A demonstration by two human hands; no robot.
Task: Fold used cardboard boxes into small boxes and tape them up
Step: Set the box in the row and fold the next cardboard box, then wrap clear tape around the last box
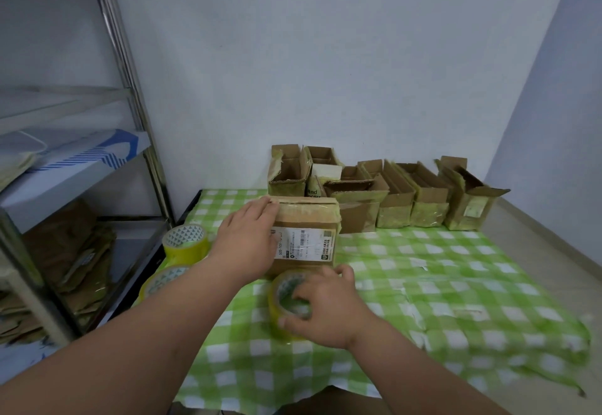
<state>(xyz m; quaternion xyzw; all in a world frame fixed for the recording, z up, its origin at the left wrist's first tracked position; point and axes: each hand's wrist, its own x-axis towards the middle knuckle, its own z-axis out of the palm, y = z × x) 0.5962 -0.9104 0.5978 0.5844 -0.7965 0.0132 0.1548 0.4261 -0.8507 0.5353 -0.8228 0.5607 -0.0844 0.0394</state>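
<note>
Checked cloth (pixel 423 268): left hand (pixel 247 238) flat on box (pixel 306 235), right hand (pixel 325 307) gripping tape roll (pixel 286 303).

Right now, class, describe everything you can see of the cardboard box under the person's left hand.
The cardboard box is brown, closed and looks used, with glossy tape across its top. A white shipping label with barcodes and print covers its near face. It stands on the green checked tablecloth, in front of a row of open boxes. The left hand rests flat on its left side; the tape roll held by the right hand lies just before it.
</note>
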